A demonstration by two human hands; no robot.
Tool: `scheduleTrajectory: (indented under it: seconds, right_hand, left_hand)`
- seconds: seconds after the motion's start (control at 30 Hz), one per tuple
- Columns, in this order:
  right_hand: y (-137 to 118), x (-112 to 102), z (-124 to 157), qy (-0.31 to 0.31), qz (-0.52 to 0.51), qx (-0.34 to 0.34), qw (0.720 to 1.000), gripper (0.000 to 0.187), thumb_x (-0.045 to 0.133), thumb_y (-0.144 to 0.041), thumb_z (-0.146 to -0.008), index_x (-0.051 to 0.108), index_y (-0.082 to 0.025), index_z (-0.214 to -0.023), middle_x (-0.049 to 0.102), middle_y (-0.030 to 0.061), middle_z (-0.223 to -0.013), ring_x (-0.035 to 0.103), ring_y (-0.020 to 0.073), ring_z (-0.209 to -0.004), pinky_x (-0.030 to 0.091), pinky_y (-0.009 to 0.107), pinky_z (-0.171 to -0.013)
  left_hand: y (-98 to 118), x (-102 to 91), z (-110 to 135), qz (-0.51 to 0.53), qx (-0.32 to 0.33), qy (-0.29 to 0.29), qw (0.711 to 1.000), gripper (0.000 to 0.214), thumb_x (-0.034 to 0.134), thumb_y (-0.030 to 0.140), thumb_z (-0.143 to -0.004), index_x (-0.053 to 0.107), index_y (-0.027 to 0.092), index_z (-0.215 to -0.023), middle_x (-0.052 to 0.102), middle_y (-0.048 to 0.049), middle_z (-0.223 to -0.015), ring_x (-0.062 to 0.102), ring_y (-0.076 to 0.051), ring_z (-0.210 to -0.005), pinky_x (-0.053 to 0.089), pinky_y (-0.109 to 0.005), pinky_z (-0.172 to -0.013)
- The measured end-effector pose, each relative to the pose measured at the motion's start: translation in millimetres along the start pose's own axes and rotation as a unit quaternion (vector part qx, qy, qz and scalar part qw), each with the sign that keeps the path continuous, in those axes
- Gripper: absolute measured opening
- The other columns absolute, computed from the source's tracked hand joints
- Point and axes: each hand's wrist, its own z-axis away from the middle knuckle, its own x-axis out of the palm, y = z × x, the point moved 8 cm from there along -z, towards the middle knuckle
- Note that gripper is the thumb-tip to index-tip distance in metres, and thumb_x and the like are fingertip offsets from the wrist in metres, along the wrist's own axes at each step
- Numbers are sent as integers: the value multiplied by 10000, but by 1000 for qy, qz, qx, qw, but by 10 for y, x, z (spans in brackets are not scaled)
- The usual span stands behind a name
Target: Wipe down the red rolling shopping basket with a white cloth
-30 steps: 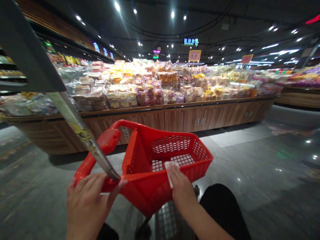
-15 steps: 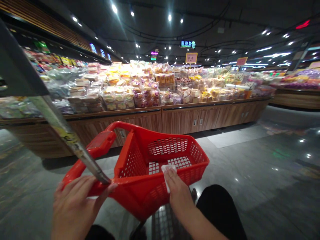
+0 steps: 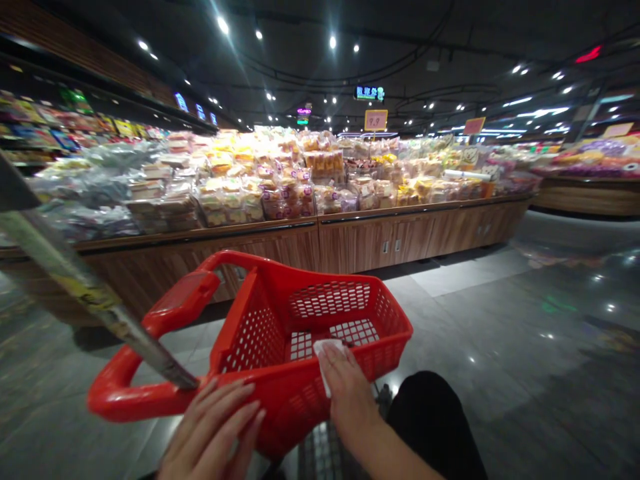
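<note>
Spotlights are glaring from a dark ceiling — bleaching the upper packs, glinting off the floor — while the view is stretching and softening toward its edges.

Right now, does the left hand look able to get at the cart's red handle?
Probably yes: the left hand is close beside the red handle. The metal pole meets it nearby, but the stretch left of the pole looks uncovered.

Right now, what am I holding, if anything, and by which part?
Your right hand holds a white cloth by its face, under the fingers, against the red cart's rim. Your left hand holds nothing visible.
</note>
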Motion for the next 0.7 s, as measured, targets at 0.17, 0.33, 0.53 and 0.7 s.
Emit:
scheduleTrajectory:
  seconds: [0.17, 0.33, 0.53, 0.7]
  right_hand:
    - [45, -94, 31, -25, -59, 3, 998, 663, 341, 47, -726, 453, -183, -1337, 520, 55, -1333, 443, 186, -1257, 371, 424, -1052]
    - [912, -634, 182, 64, -118, 163, 977, 529, 361, -40, -789, 525, -197, -1267, 628, 67, -1182, 584, 189, -1087, 492, 362, -922]
    - [1193, -761, 287, 98, -27, 200, 974, 376, 440, -69, -731, 630, -171, -1040, 666, 94, -1038, 617, 244, -976, 507, 434, -877]
    - [979, -382, 399, 40, -88, 157, 983, 509, 396, 18, -685, 599, -207, -1095, 573, 56, -1273, 551, 190, -1156, 464, 371, -975]
  left_hand:
    - [297, 438, -398, -116, 35, -56, 991, 293, 535, 285, -815, 609, 173, -1076, 680, -81, -1071, 604, -251, -976, 410, -424, -915]
    - [178, 517, -425, -150, -22, -94, 984, 232, 481, 246, -842, 659, 174, -972, 718, -55, -944, 622, -238, -882, 385, -428, -877]
    - [62, 504, -427, -132, -50, -110, 984, 212, 505, 277, -824, 662, 193, -939, 714, -36, -916, 615, -229, -860, 378, -410, -867]
    - [-14, 502, -426, -126, -51, -105, 985, 209, 484, 284, -826, 656, 216, -924, 714, -32, -910, 610, -229, -868, 360, -402, -887]
